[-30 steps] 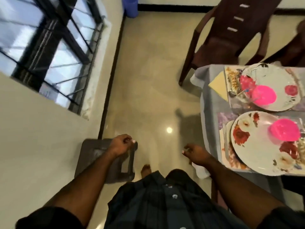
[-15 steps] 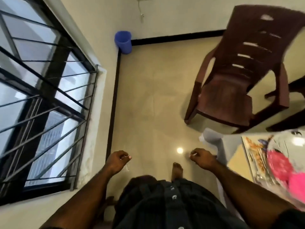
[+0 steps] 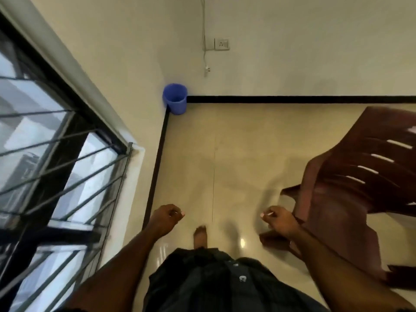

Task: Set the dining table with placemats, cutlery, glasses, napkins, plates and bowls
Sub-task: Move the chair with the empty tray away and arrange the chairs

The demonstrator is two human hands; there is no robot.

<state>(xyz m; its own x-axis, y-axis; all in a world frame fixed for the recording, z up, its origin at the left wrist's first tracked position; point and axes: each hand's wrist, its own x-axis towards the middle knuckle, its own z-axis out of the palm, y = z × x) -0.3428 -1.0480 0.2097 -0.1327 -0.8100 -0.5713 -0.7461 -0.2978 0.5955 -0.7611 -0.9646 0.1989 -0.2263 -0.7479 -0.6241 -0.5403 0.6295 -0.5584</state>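
Hands hang loosely curled, holding nothing: left hand (image 3: 166,218) at seven o'clock, right hand (image 3: 279,221) at five, beside a chair (image 3: 351,199).

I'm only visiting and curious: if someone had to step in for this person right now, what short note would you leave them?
Left hand: loosely curled, holds nothing.
Right hand: loosely curled, nothing clearly in it.
Job's things: none in view. No table, plates or cutlery show, only the floor, a brown plastic chair on the right, a blue bin in the corner and a barred window on the left.
Done and left: cannot be judged from this view. Find the table first and check what is missing.
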